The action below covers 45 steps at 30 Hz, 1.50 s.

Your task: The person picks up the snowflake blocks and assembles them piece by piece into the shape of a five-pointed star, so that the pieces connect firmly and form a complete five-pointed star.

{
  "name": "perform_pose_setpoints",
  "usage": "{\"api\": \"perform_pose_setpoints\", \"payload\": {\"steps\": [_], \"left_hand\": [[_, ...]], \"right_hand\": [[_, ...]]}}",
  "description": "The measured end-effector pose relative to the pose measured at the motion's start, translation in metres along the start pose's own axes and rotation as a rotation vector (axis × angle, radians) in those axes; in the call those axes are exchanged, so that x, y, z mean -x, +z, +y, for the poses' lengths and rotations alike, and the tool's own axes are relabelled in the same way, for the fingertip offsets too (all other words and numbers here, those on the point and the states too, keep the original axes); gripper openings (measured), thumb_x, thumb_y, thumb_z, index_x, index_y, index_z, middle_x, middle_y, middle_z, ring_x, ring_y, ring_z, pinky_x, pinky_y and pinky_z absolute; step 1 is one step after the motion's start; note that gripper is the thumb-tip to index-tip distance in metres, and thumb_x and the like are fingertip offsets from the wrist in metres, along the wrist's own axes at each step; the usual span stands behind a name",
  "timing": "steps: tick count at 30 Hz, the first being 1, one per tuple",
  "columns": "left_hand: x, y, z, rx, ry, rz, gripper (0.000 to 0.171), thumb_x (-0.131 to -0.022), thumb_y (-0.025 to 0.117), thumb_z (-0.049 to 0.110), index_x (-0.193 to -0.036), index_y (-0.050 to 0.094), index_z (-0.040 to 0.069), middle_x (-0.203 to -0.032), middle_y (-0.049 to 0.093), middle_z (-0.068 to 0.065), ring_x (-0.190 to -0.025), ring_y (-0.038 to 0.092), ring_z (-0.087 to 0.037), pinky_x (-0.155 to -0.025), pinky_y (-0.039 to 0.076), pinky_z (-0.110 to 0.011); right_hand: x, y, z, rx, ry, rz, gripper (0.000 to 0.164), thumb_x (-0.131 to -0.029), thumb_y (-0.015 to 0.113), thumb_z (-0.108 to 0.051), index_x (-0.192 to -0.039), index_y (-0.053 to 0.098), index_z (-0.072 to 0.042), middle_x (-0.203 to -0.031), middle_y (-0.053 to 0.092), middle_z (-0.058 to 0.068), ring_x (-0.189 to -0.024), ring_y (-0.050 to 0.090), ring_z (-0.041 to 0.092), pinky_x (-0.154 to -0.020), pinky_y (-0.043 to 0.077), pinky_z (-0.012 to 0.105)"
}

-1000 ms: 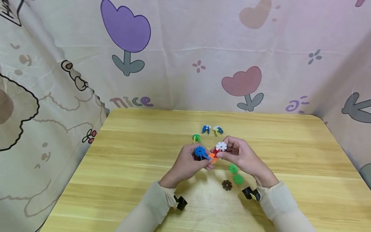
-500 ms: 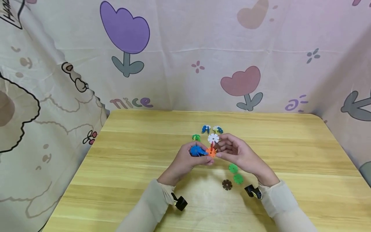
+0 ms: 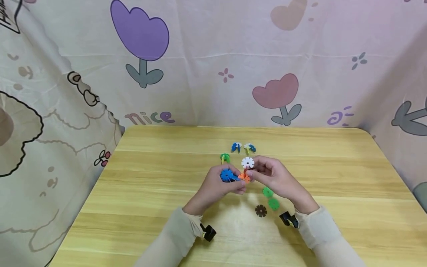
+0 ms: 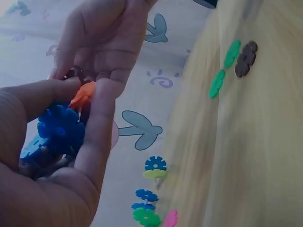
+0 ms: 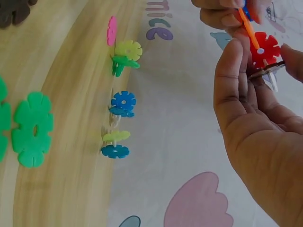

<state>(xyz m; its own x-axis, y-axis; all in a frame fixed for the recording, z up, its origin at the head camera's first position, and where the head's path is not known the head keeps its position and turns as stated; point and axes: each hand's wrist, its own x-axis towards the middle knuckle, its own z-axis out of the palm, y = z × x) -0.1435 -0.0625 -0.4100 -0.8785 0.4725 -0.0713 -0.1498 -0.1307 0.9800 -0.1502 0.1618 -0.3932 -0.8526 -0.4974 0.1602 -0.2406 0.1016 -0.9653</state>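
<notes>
Above the middle of the table, both hands hold a joined chain of notched plastic discs. My left hand (image 3: 213, 187) grips its blue discs (image 3: 227, 175) and pinches the orange disc (image 3: 244, 178) with thumb and fingers. Attached to the orange disc is a red disc (image 5: 265, 46), seen in the right wrist view. My right hand (image 3: 278, 181) pinches a dark brown disc (image 5: 269, 69), nearly edge-on there. The white disc (image 3: 248, 163) stands up beside the right fingertips. How the brown disc joins the others is partly hidden by fingers.
Two loose green discs (image 3: 274, 204) and a brown disc (image 3: 261, 210) lie flat near the right forearm. Farther back stand small joined disc pieces: a blue-and-white one (image 3: 236, 147), a white, yellow and blue one (image 3: 250, 148), and a green-and-yellow one (image 3: 225, 158). A patterned cloth (image 3: 200, 74) hangs behind.
The held chain has turned: the white disc swung up and left, then dropped slightly. My right fingers shifted their pinch near the red and brown discs. The loose discs stay put.
</notes>
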Motion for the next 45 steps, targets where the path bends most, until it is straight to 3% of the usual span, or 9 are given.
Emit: {"api": "perform_pose_setpoints", "payload": {"steps": [3,8,11,18,23,28,33,40,45], "left_hand": [[0.001,0.003,0.001,-0.154,0.054,0.047,0.016,-0.088,0.082,0.003,-0.098,0.069,-0.001,-0.091,0.073,-0.024,-0.079,0.074,-0.037,-0.069,0.065,-0.036],[0.003,0.006,0.003,-0.473,0.186,0.104,0.012,-0.086,0.085,0.014,-0.083,0.073,0.011,-0.078,0.068,0.001,-0.060,0.054,-0.009,-0.052,0.047,-0.020],[0.004,0.007,0.003,-0.528,0.224,0.064,0.013,-0.089,0.078,0.006,-0.081,0.069,0.010,-0.079,0.065,0.002,-0.058,0.053,-0.009,-0.050,0.042,-0.018],[0.004,0.002,0.001,-0.401,0.160,-0.085,0.014,-0.094,0.063,-0.006,-0.086,0.058,0.005,-0.093,0.067,-0.012,-0.063,0.071,-0.027,-0.056,0.063,-0.035],[0.003,-0.004,0.002,-0.378,0.113,-0.141,0.015,-0.093,0.062,-0.005,-0.085,0.060,0.006,-0.086,0.070,-0.016,-0.058,0.069,-0.023,-0.056,0.064,-0.040],[0.003,-0.004,0.003,-0.384,0.103,-0.145,0.016,-0.092,0.063,-0.005,-0.083,0.061,0.008,-0.086,0.070,-0.007,-0.058,0.070,-0.022,-0.056,0.064,-0.041],[0.002,-0.003,0.004,-0.382,0.105,-0.137,0.016,-0.092,0.065,-0.005,-0.081,0.061,0.006,-0.089,0.067,-0.009,-0.058,0.069,-0.021,-0.057,0.064,-0.038],[0.002,-0.002,0.006,-0.398,0.090,-0.153,0.014,-0.093,0.065,-0.003,-0.083,0.063,0.006,-0.090,0.068,-0.009,-0.060,0.070,-0.021,-0.058,0.064,-0.037],[0.002,-0.004,0.006,-0.400,0.093,-0.177,0.013,-0.094,0.063,-0.003,-0.086,0.065,0.007,-0.091,0.070,-0.015,-0.060,0.070,-0.021,-0.059,0.064,-0.038]], "right_hand": [[-0.001,0.002,0.000,0.016,0.015,-0.013,0.007,-0.099,0.069,-0.002,-0.105,0.067,0.001,-0.093,0.066,0.015,-0.080,0.066,0.023,-0.070,0.060,0.028],[-0.004,0.008,0.000,0.078,0.016,-0.043,0.006,-0.097,0.072,-0.006,-0.097,0.068,-0.002,-0.087,0.067,0.009,-0.075,0.064,0.017,-0.064,0.058,0.029],[-0.005,0.010,-0.001,0.121,0.013,-0.042,0.006,-0.096,0.075,-0.008,-0.099,0.071,-0.006,-0.088,0.068,0.006,-0.075,0.063,0.018,-0.064,0.058,0.028],[-0.007,0.012,-0.002,0.094,-0.003,-0.034,0.006,-0.093,0.077,-0.005,-0.096,0.072,-0.006,-0.084,0.068,0.008,-0.070,0.061,0.016,-0.059,0.056,0.025],[-0.006,0.012,-0.003,0.098,-0.018,-0.075,0.007,-0.093,0.077,-0.003,-0.098,0.072,-0.005,-0.084,0.070,0.007,-0.069,0.063,0.017,-0.058,0.057,0.025],[-0.004,0.012,-0.003,0.115,-0.034,-0.066,0.007,-0.093,0.076,-0.002,-0.098,0.071,-0.005,-0.087,0.071,0.005,-0.072,0.066,0.018,-0.058,0.060,0.027],[-0.002,0.011,-0.002,0.105,-0.017,-0.044,0.007,-0.093,0.077,-0.003,-0.098,0.071,-0.005,-0.086,0.071,0.006,-0.071,0.065,0.015,-0.055,0.055,0.023],[0.000,0.012,0.000,0.059,-0.009,-0.054,0.009,-0.094,0.077,-0.004,-0.101,0.072,-0.002,-0.091,0.073,0.011,-0.077,0.070,0.028,-0.065,0.063,0.033],[0.000,0.014,0.001,0.058,0.000,-0.031,0.008,-0.093,0.077,-0.003,-0.100,0.073,-0.003,-0.091,0.072,0.013,-0.076,0.069,0.019,-0.065,0.063,0.031]]}}
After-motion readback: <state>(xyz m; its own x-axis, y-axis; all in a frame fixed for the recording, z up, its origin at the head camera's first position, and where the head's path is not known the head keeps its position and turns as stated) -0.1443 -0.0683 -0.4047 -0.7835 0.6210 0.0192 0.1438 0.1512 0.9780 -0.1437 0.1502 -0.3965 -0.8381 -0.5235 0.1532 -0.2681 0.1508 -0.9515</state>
